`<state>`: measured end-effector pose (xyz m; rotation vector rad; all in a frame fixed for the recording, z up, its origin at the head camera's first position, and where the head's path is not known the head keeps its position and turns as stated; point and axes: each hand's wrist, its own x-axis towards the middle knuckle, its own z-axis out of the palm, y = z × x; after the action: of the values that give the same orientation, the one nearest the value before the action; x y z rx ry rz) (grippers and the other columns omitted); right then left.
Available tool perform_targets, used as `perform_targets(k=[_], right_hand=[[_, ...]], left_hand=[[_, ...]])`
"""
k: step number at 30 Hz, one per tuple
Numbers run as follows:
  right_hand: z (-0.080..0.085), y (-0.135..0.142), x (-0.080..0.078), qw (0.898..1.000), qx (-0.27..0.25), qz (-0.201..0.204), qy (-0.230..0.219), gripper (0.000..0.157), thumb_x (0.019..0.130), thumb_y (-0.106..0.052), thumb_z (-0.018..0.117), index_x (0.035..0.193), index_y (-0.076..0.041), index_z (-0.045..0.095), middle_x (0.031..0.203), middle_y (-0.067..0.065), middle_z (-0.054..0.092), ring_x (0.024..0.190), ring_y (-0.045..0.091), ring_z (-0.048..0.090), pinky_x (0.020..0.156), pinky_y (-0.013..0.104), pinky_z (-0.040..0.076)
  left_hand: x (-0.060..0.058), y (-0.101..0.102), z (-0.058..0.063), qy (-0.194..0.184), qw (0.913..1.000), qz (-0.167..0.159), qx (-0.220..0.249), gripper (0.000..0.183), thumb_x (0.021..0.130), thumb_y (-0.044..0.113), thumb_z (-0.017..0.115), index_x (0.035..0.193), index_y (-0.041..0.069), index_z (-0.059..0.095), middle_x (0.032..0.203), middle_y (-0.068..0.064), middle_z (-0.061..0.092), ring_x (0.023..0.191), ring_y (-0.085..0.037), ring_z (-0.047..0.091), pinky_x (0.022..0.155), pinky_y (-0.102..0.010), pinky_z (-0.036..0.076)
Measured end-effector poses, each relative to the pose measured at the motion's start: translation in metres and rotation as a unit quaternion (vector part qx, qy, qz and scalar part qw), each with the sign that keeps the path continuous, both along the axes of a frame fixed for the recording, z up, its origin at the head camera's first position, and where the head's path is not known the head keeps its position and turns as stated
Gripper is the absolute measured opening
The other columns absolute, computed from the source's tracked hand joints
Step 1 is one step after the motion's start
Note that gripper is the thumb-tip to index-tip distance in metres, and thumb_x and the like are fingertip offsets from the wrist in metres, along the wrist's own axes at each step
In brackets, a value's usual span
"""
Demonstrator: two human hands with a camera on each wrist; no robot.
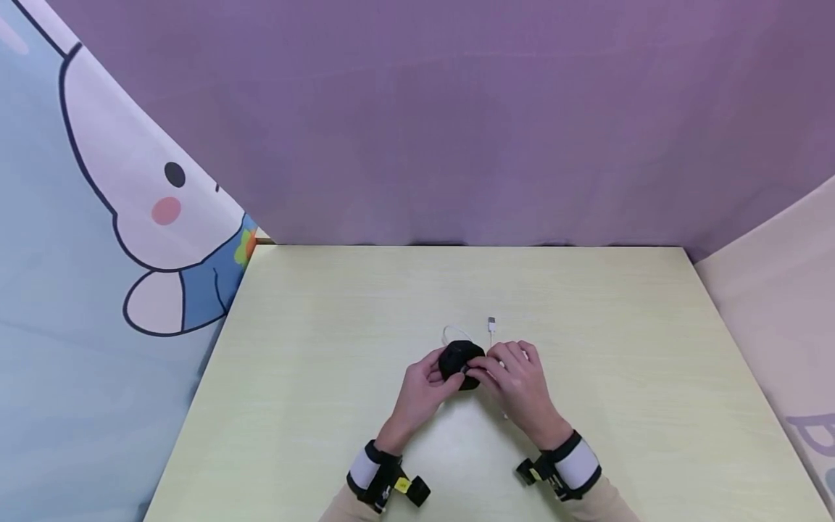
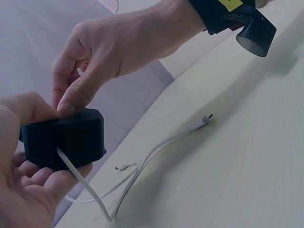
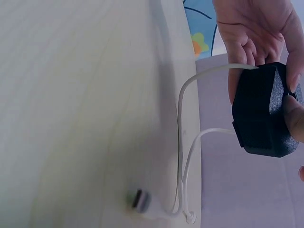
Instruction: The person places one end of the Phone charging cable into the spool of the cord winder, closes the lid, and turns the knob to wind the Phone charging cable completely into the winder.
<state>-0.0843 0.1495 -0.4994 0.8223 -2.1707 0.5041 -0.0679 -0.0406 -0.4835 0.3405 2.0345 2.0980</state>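
A black, many-sided cable winder (image 1: pixel 457 358) is held up over the table by my left hand (image 1: pixel 417 399), fingers beneath and thumb at its near side. My right hand (image 1: pixel 520 383) meets it from the other side, thumb and forefinger pinching at its top face; what lies under those fingertips is hidden. White cable (image 2: pixel 80 176) comes out of the winder's side and hangs down in a loop. Its USB plug (image 1: pixel 492 324) shows beyond the right fingers in the head view. A second, smaller white plug (image 2: pixel 124 166) appears in the left wrist view.
The pale wooden table (image 1: pixel 293 377) spreads around both hands. Behind it hangs a purple cloth (image 1: pixel 457 130), with a blue cartoon-print curtain (image 1: pixel 78 377) at the left and a pale curtain (image 1: pixel 776 290) at the right. Each wrist wears a strapped camera.
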Motion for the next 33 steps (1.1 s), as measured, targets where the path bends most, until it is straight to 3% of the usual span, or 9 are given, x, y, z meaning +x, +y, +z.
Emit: perform_targets(k=[17, 33], right_hand=[[-0.003, -0.011, 0.005, 0.998, -0.036, -0.036, -0.026, 0.017, 0.077, -0.026, 0.073, 0.083, -0.010, 0.070, 0.072, -0.001, 0.051, 0.068, 0.019, 0.048, 0.071, 0.042, 0.039], [-0.004, -0.016, 0.004, 0.996, -0.064, -0.053, -0.037, 0.021, 0.078, -0.026, 0.071, 0.069, -0.008, 0.064, 0.066, 0.000, 0.051, 0.065, 0.020, 0.048, 0.070, 0.043, 0.039]], left_hand=[[-0.001, 0.001, 0.002, 0.006, 0.9998, 0.016, 0.010, 0.045, 0.088, 0.005, 0.061, 0.129, -0.006, 0.051, 0.109, -0.026, 0.065, 0.096, -0.030, 0.064, 0.077, -0.025, 0.054], [0.000, 0.004, 0.001, 0.000, 0.9998, 0.019, 0.009, 0.046, 0.087, 0.005, 0.062, 0.130, -0.006, 0.051, 0.108, -0.026, 0.066, 0.095, -0.024, 0.065, 0.078, -0.026, 0.054]])
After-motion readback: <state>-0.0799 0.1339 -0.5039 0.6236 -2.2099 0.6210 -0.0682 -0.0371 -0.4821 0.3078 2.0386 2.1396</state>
